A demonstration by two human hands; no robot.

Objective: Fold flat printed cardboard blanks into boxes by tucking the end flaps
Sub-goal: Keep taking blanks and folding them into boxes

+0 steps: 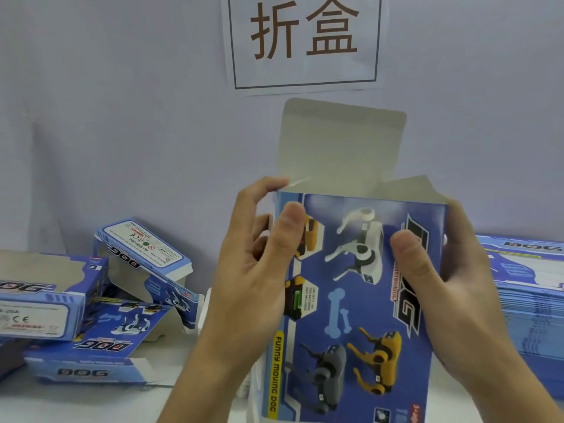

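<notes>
Left hand [253,270] and right hand [451,288] clasping upright box [351,300], top flap [341,141] open, between folded boxes [91,300] and stacked blanks [531,300], below wall sign [305,41].

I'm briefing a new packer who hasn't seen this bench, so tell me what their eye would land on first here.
First, the blue printed box held upright at centre, its top flap standing open, gripped by the left hand and right hand. Behind it, a wall sign carries two large brown characters. Folded boxes lie jumbled at left, and a stack of flat blanks sits at right.
</notes>
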